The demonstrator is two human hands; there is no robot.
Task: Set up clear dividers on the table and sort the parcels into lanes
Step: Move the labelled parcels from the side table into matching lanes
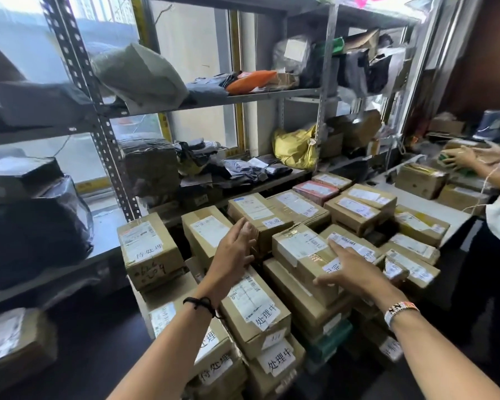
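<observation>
Left hand (pixel 237 249): fingers (pixel 247 230) straight and close together, palm turned inward to the right, nothing held; contact with any carton impossible to tell. Right hand (pixel 351 274): fingers (pixel 338 249) stretched out flat, thumb spread toward the near side, laid on the right end of the top carton (pixel 299 248), not curled round it.

Between the two sets of fingertips: that top carton, brown, taped, white labels on its upper face, lying on a stack of parcels. Just beyond the left fingertips: a second labelled carton (pixel 259 213). Just to their left: a third carton (pixel 208 235). Beneath the left wrist: a long carton (pixel 254 306) with a printed label and a handwritten slip. Well to the left of the fingers: a corner carton (pixel 149 251), handwriting on its front.

Past the right fingertips: rows of smaller labelled cartons (pixel 410 249), reaching toward a white table (pixel 445 210).

On the wrists: a black cord (pixel 201 306) on the left, a beaded band (pixel 400 310) on the right.

Far beyond the fingertips: metal shelving (pixel 104 145) loaded with soft bags, among them a yellow bag (pixel 295 148) and an orange packet (pixel 251 80). Far off to the right: another person's hand (pixel 461 157) on a green parcel (pixel 445 162).
</observation>
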